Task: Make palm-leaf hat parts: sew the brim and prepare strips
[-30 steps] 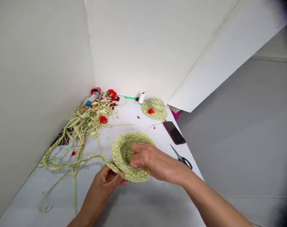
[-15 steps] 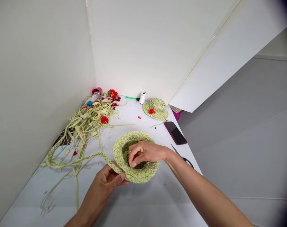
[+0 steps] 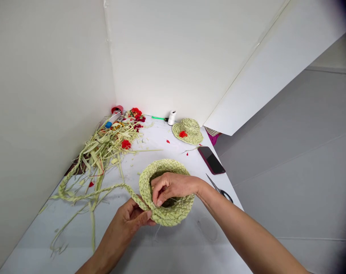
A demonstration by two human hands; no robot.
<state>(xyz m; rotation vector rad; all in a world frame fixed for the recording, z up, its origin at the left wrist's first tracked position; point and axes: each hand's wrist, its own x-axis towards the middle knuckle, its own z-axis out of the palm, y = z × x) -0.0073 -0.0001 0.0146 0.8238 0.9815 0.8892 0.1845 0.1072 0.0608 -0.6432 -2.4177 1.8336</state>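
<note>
A small bowl-shaped piece woven of pale green braid (image 3: 164, 179) stands on the white table (image 3: 175, 251) in front of me. A loose tail of the same braid (image 3: 96, 192) runs from its near rim out to the left. My left hand (image 3: 127, 222) pinches the braid where it meets the near rim. My right hand (image 3: 173, 187) reaches over the rim into the opening, fingers bent and pressed together on the inside wall, perhaps on a fine thread or needle that I cannot make out.
A heap of cut leaf strips (image 3: 104, 148) with red flowers (image 3: 125, 144) lies at the back left. A finished woven hat (image 3: 188, 130), a white thread spool (image 3: 171, 117), a dark phone (image 3: 211, 160) and scissors (image 3: 220, 189) sit to the right, near the table edge.
My right hand has drawn back from the near wall and moved over the rim into the opening. The woven piece has tipped and shifted slightly right. The left hand holds on.
</note>
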